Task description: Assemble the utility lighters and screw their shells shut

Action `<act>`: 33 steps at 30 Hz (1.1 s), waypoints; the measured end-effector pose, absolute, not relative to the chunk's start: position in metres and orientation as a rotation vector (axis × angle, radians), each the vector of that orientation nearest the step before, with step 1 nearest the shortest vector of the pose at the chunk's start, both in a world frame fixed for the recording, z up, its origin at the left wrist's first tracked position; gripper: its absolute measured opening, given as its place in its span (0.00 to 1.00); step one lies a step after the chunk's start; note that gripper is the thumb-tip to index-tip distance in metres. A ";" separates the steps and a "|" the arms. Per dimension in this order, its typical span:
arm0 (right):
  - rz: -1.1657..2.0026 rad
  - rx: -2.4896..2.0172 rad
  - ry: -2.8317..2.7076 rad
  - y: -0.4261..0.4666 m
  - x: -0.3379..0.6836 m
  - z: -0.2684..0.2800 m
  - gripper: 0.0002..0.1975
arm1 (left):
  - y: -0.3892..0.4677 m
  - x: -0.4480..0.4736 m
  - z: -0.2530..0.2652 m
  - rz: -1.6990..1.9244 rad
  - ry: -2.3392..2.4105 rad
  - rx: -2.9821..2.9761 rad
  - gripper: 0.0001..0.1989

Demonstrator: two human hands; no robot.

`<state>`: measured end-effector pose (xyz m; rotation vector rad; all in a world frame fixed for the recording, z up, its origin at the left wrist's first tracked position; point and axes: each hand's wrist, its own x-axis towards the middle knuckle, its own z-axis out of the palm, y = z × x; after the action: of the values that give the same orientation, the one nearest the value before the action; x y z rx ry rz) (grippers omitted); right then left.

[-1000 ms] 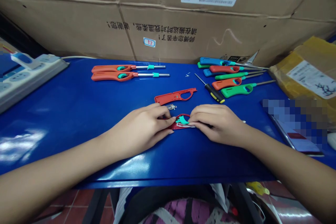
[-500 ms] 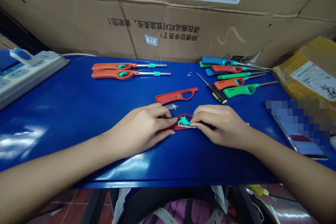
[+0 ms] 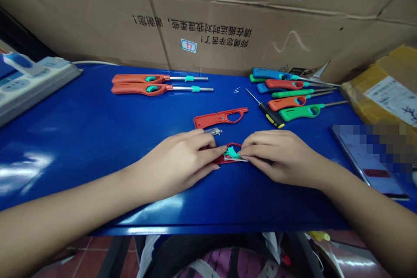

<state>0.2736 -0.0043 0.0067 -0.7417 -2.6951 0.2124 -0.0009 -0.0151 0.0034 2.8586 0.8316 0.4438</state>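
Note:
Low over the blue table, my left hand closes its fingers on a red lighter shell half, which it mostly covers. Inside that shell sits a teal trigger, with a thin white wire beside it. My right hand pinches at the trigger's right end; its fingertips hide the rest of the shell. Just beyond my left fingers lies a small clear part with a metal end. Behind it rests the other red shell half, its hollow side up.
Two orange lighters lie at the back left. A screwdriver, tiny screws and several coloured lighters lie at the back right. A power strip, phone, taped parcel and large carton surround the work area.
The view has shifted slightly. Both hands stay at the red shell half, and the teal trigger sits a little differently between my fingertips.

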 end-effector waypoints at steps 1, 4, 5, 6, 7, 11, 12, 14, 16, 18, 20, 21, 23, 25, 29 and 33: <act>0.175 -0.734 -2.713 -0.005 0.274 0.007 0.10 | -0.015 -0.001 0.003 0.448 0.822 2.849 0.16; 0.061 -0.697 -2.765 -0.008 0.273 0.009 0.10 | -0.017 -0.001 0.003 0.452 0.818 2.836 0.17; 0.034 -0.681 -2.777 -0.008 0.273 0.010 0.10 | -0.017 -0.001 0.003 0.451 0.817 2.839 0.17; 0.013 -0.662 -2.787 -0.009 0.273 0.010 0.11 | -0.018 0.000 0.004 0.452 0.815 2.845 0.17; -0.001 -0.646 -2.796 -0.010 0.273 0.011 0.11 | -0.019 0.000 0.004 0.451 0.813 2.852 0.17; 0.024 -0.613 -2.828 -0.012 0.273 0.011 0.12 | -0.023 0.000 0.006 0.426 0.817 2.869 0.18; 0.042 -0.612 -2.837 -0.012 0.273 0.011 0.12 | -0.024 0.000 0.005 0.416 0.821 2.871 0.18; 0.075 -0.618 -2.850 -0.013 0.274 0.012 0.11 | -0.026 0.001 0.004 0.375 0.825 2.876 0.19; 0.117 -0.631 -2.856 -0.012 0.275 0.013 0.10 | -0.027 0.001 0.003 0.325 0.827 2.891 0.19; 0.181 -0.660 -2.834 -0.011 0.277 0.015 0.10 | -0.028 0.002 0.002 0.283 0.830 2.914 0.19; 0.262 -0.729 -2.789 -0.008 0.280 0.018 0.08 | -0.027 0.001 0.002 0.261 0.831 2.935 0.20; 0.300 -0.774 -2.774 -0.007 0.282 0.019 0.07 | -0.026 0.001 0.003 0.253 0.831 2.942 0.20; 0.365 -0.866 -2.786 -0.003 0.287 0.022 0.03 | -0.024 -0.001 0.004 0.251 0.833 2.952 0.20; 0.433 -0.930 -2.837 -0.001 0.293 0.025 0.06 | -0.021 -0.003 0.005 0.267 0.828 2.967 0.19; 0.563 -1.011 -2.846 -0.001 0.299 0.026 0.03 | -0.015 -0.005 0.005 0.283 0.783 3.011 0.19; 0.522 -1.017 -2.767 -0.001 0.299 0.025 0.01 | -0.011 -0.005 0.005 0.301 0.750 3.025 0.19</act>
<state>0.2993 -0.0009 0.0253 -1.0173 -2.7672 0.5219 -0.0049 -0.0111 0.0053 3.0246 0.7498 0.3008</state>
